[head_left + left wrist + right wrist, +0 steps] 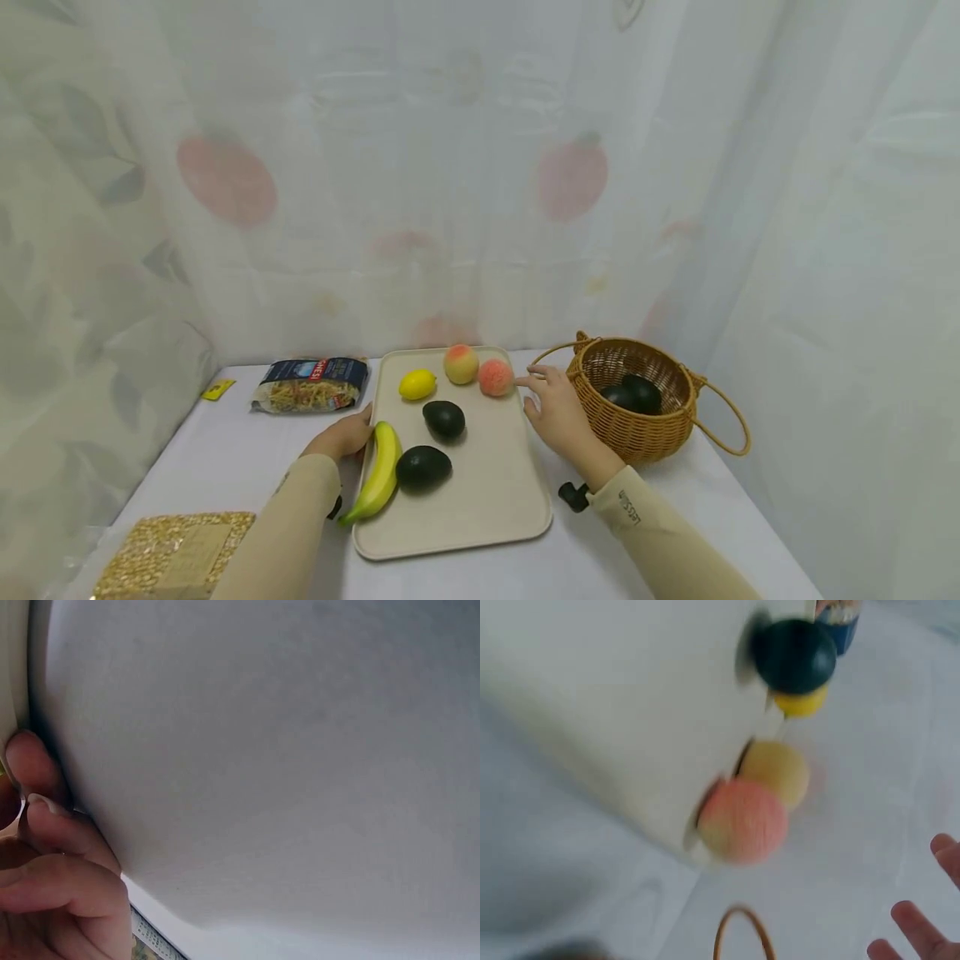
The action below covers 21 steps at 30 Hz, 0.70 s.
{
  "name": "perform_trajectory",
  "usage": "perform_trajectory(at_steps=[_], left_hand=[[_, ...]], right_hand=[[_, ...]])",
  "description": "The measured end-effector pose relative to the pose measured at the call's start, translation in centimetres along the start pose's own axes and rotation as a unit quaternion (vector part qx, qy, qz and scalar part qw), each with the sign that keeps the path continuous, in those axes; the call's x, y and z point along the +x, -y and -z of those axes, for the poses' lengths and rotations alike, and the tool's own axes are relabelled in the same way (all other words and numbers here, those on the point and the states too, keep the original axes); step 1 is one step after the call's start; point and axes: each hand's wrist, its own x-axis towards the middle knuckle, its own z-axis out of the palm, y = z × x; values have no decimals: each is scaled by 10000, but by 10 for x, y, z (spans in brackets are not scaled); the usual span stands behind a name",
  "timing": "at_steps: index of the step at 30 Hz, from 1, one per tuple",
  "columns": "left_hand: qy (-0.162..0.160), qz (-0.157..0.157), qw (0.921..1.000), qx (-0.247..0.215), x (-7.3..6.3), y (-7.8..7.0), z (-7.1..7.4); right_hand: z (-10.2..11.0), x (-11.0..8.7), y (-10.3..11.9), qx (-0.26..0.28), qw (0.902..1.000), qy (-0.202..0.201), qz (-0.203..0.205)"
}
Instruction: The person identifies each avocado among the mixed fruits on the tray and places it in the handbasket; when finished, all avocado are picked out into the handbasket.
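Observation:
A beige tray (495, 500) lies on the table, and my left hand (348, 435) grips its left rim. In the left wrist view the curled fingers (67, 832) are against the tray's edge. My right hand (557, 412) hovers between tray and basket, fingers spread and holding nothing. Nearest to it is a pink peach (496, 377), beside a yellowish peach (461, 364). Also on the tray are a lemon (417, 384), two avocados, one central (444, 420) and one nearer (423, 468), and a banana (381, 475) along the left side.
A wicker basket (637, 433) with looped handles stands right of the tray, holding dark avocados (641, 393). Back left lies a pasta bag (311, 385), near a small yellow packet (217, 389). A bag of yellow grains (172, 550) lies front left. Curtains (480, 208) enclose the table.

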Motion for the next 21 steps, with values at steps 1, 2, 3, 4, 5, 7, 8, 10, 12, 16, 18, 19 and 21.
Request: perform_trajectory(at_steps=[1, 2, 3, 4, 5, 7, 8, 10, 12, 16, 18, 19, 21], left_hand=[[2, -5, 10000, -15, 0, 0, 0], [18, -22, 10000, -29, 0, 0, 0], [27, -21, 10000, -36, 0, 0, 0], [36, -26, 10000, -48, 0, 0, 0], [39, 13, 10000, -63, 0, 0, 0], [34, 38, 10000, -57, 0, 0, 0], [39, 30, 10000, -45, -1, -1, 0], [29, 43, 10000, -51, -1, -1, 0], [33, 16, 10000, -77, -2, -2, 1], [11, 0, 9999, -106, -3, -2, 0], [5, 21, 9999, -118, -3, -2, 0], [0, 24, 9999, -119, -2, -2, 0], [-8, -2, 9999, -119, -3, -2, -1]], right_hand=[[-5, 1, 5, 93, 9999, 127, -24], [-10, 3, 9, 210, 9995, 241, -28], [-14, 4, 13, 369, 9987, 352, -27], [-18, 6, 17, 497, 9977, 464, -48], [-22, 7, 20, 652, 9963, 553, -32], [-30, 11, 27, 903, 9933, 720, 33], [-33, 12, 30, 1026, 9915, 802, 42], [-40, 14, 36, 1108, 9890, 976, 60], [-47, 16, 42, 1092, 9870, 1176, 118], [-67, 18, 50, 832, 9832, 1610, 215], [-77, 19, 53, 689, 9803, 1834, 254], [-83, 18, 53, 634, 9789, 1926, 274], [-92, 17, 54, 548, 9772, 2022, 357]])
